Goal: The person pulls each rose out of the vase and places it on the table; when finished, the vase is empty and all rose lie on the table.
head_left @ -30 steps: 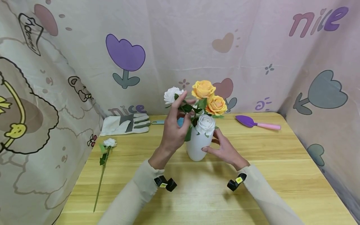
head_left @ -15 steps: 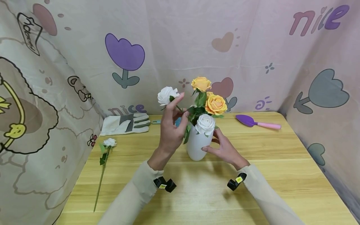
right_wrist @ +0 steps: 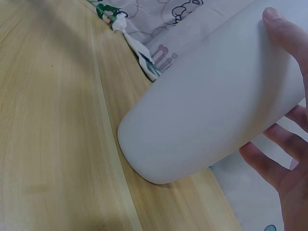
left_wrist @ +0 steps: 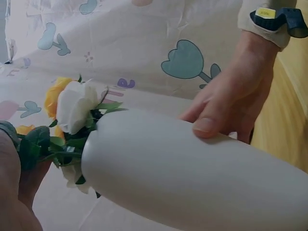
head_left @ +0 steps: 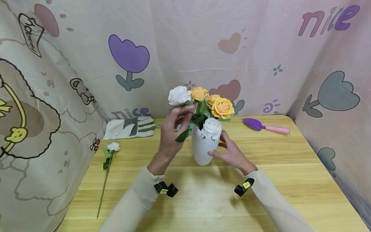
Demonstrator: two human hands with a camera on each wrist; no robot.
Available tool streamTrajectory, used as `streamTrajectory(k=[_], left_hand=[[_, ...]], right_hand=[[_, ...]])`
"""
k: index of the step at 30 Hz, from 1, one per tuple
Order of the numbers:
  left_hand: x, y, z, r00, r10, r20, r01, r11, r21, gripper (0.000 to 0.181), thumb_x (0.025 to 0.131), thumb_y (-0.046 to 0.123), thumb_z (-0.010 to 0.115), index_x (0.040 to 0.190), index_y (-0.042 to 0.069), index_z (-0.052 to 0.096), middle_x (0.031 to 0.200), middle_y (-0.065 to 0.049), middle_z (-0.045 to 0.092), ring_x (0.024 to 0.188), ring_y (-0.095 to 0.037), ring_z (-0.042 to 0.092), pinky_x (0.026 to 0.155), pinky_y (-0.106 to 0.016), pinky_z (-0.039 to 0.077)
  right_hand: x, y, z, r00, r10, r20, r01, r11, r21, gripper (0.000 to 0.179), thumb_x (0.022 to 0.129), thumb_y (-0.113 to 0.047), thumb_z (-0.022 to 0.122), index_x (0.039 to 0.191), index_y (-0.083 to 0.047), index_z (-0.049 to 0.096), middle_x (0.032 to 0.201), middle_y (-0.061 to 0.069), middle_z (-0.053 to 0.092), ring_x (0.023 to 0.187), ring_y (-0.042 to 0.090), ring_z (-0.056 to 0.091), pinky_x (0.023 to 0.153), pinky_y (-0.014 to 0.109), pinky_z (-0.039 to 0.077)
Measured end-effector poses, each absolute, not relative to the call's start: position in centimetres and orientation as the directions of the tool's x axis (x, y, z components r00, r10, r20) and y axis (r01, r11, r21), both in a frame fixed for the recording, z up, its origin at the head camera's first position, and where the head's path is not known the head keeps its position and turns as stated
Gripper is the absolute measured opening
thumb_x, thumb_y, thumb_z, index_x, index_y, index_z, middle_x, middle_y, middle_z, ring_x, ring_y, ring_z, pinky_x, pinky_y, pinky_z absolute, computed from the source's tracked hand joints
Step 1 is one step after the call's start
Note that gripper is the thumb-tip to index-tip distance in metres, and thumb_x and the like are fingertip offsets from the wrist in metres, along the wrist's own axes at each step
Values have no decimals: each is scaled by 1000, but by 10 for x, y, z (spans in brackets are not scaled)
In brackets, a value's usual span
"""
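Observation:
A white vase (head_left: 200,149) stands upright on the table, holding yellow roses (head_left: 222,108) and a white rose (head_left: 212,128) that leans over its front rim. My right hand (head_left: 233,153) grips the vase's right side; in the right wrist view the thumb and fingers (right_wrist: 269,163) curve around it. Left of the rim, my left hand (head_left: 171,132) pinches the stem of another white rose (head_left: 179,95), whose bloom rises above the fingers. A green leaf (head_left: 183,135) pokes out beside that hand. The left wrist view shows stems and leaves (left_wrist: 36,147) at the vase mouth.
A single white rose (head_left: 113,147) with a long stem lies at the table's left. Along the back edge are work gloves (head_left: 129,128), a blue tool (head_left: 158,126) mostly hidden behind my left hand, and a purple trowel (head_left: 265,126) with a pink handle.
My left hand has shifted slightly left and down. The white rose above it has turned more upright, and a yellow rose has swung left and lower. My right hand stays on the vase.

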State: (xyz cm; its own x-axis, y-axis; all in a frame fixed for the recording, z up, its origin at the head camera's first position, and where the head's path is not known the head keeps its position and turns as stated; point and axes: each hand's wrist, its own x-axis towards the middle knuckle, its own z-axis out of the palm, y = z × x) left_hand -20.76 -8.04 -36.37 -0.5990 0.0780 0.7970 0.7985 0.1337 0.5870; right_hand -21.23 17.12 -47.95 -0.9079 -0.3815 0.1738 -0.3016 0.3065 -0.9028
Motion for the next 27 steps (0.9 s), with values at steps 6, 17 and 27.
streamTrajectory(k=[6,17,27], left_hand=[[-209,-88,-347,-649,44,760,760,-4,650,14,104,-8,66,117,-11,71,129,-28,74,122,-20,74,95,-27,65],[-214,-108,-311,-660,-51,750,747,-152,647,20,97,-19,64,117,-18,67,126,-13,79,114,-19,78,88,-40,69],[-217,-129,-277,-569,-228,790,817,-262,514,23,96,-14,65,112,-1,75,120,-12,79,118,-33,75,84,-42,70]], right_hand=[[-212,171,-478,-910,-381,165,-295,311,-904,97,96,-26,86,171,-18,25,170,16,44,155,44,45,123,67,44],[-211,171,-477,-913,-383,144,-275,314,-909,97,96,-28,85,171,-16,25,172,17,41,156,45,43,124,68,42],[-212,171,-478,-911,-384,149,-279,310,-909,96,97,-28,85,171,-17,25,171,16,42,155,44,45,124,67,43]])
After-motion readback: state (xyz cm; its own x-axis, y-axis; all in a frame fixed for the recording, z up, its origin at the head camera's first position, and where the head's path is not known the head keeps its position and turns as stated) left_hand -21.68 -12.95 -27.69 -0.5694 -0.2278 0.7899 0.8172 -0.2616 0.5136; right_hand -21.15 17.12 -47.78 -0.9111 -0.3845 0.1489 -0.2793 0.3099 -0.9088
